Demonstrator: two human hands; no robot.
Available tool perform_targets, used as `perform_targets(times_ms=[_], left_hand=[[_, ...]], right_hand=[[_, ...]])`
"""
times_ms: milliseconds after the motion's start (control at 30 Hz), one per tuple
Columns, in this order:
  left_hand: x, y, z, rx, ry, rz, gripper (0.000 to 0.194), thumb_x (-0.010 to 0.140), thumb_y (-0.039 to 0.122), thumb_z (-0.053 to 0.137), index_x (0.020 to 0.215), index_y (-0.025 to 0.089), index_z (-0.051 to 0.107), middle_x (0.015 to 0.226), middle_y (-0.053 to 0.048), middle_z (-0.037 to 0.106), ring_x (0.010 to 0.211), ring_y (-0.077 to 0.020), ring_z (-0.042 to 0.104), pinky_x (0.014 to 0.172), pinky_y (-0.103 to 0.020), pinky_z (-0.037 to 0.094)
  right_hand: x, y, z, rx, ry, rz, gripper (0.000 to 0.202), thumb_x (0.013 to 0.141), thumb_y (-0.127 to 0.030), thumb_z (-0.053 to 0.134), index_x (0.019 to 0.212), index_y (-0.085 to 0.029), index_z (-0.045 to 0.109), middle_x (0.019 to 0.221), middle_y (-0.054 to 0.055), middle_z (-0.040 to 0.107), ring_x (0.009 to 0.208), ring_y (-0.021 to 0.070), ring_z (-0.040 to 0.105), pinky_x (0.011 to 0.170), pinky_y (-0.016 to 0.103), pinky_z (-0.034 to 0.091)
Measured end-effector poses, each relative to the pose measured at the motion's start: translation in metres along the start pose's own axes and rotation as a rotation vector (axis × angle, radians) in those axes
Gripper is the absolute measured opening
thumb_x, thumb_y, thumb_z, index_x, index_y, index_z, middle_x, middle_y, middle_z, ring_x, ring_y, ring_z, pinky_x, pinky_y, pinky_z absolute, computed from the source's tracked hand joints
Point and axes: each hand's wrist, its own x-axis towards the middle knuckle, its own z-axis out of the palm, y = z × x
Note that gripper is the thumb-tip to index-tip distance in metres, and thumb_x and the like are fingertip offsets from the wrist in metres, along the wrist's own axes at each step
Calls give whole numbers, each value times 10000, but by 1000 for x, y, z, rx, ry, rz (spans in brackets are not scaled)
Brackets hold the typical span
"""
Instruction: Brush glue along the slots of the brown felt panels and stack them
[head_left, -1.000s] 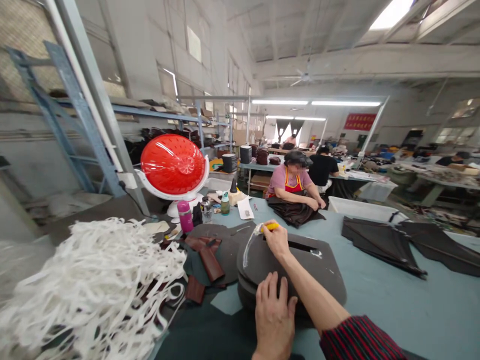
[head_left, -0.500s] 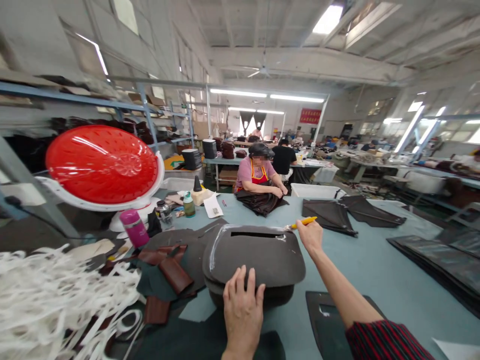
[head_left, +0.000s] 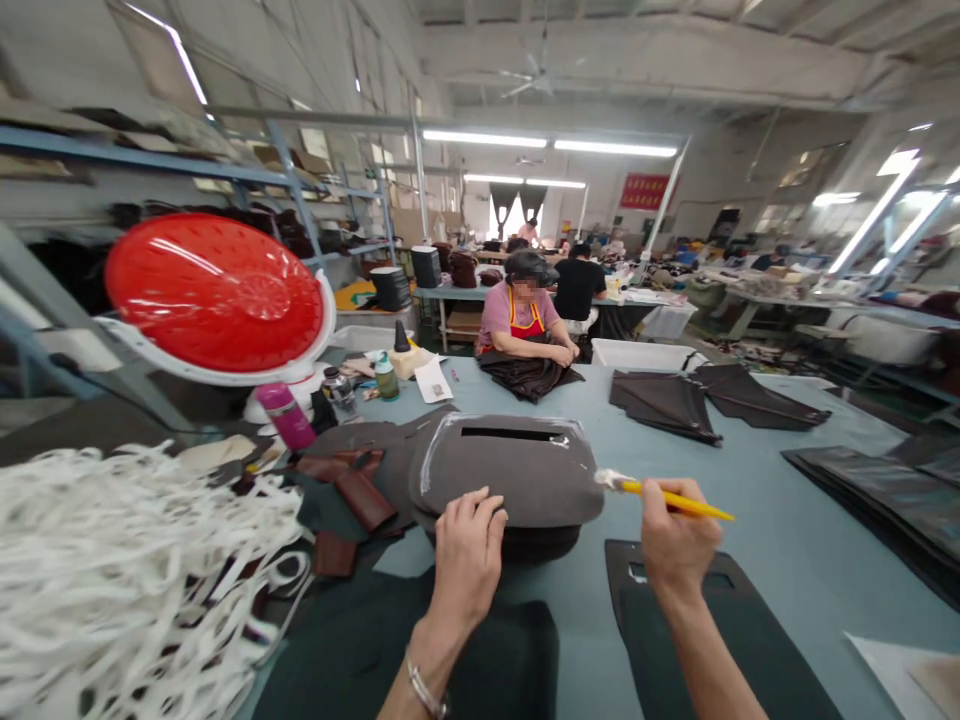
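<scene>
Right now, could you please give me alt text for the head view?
A person's right-hand grip holds a yellow brush at the right edge of a dark slotted panel streaked with white, while the left-hand grip rests on its near edge. White strips lie heaped at left.

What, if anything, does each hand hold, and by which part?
The right hand grips a yellow brush by its handle; the left hand grips nothing, resting on the dark panel.
</scene>
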Motion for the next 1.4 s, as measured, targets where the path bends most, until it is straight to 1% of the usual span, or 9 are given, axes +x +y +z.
perform_targets(times_ms=[267, 433, 633, 733, 967, 1067, 1200, 1300, 1400], left_hand=[[72, -47, -45, -306, -105, -209, 394, 928, 425, 268, 1089, 209, 556, 993, -40, 698, 991, -170, 616, 907, -330, 443], [73, -61, -35, -84, -186, -122, 335, 925, 346, 288, 1028, 233, 586, 1017, -18, 686, 1014, -167, 584, 929, -333, 404], [52, -34, -17, 278, -111, -20, 356, 911, 432, 361, 1151, 284, 578, 1044, -56, 596, 979, -213, 520, 864, -377, 390], [42, -14, -6, 464, -24, 37, 397, 880, 456, 430, 1189, 247, 566, 1036, -101, 552, 977, -251, 486, 841, -401, 393], [38, -11, -1, 563, 18, 47, 324, 901, 360, 411, 1149, 238, 581, 997, -93, 520, 944, -239, 481, 780, -377, 424], [38, -16, 0, 543, 48, 45, 322, 903, 337, 417, 1172, 247, 569, 1010, -87, 511, 955, -229, 479, 797, -377, 424], [39, -21, 3, 491, 75, 45, 325, 889, 338, 454, 1184, 267, 569, 1006, -84, 503, 960, -233, 476, 797, -388, 426], [40, -22, 4, 463, 79, 33, 314, 886, 347, 458, 1165, 277, 583, 993, -82, 505, 950, -237, 477, 772, -387, 430], [40, -23, 3, 458, 83, 31, 314, 889, 329, 455, 1173, 280, 578, 1013, -81, 510, 968, -237, 477, 791, -392, 434]], right_hand=[[-101, -81, 69, 631, -743, -384, 129, 843, -246, 555, 907, -195, 655, 834, 47, 673, 731, 155, 626, 706, 256, 492], [-86, -25, 36, 456, -665, -315, 118, 845, -253, 554, 863, -193, 654, 771, 41, 663, 669, 155, 622, 651, 250, 488], [-28, 46, -34, 10, -151, -113, 233, 769, -386, 637, 803, -158, 669, 771, 64, 672, 643, 172, 610, 623, 258, 469], [-19, 10, -5, 105, -87, -20, 260, 777, -391, 626, 860, -149, 671, 788, 64, 680, 672, 173, 618, 647, 256, 478], [-43, -97, 141, 473, -523, -89, 192, 782, -341, 572, 815, -196, 693, 805, 29, 703, 701, 160, 632, 694, 248, 497], [-31, -70, 140, 393, -512, -79, 200, 776, -347, 562, 784, -193, 690, 751, 19, 693, 655, 160, 615, 648, 245, 475], [7, -21, 102, 124, -178, -35, 206, 767, -358, 569, 701, -183, 655, 671, 13, 654, 602, 153, 570, 608, 246, 416], [13, -32, 106, 79, -107, -72, 205, 775, -354, 562, 700, -185, 651, 662, 7, 647, 597, 142, 564, 624, 243, 407], [-7, -69, 145, 279, -359, -183, 217, 809, -354, 528, 780, -191, 669, 730, 9, 678, 638, 139, 597, 645, 228, 435]])
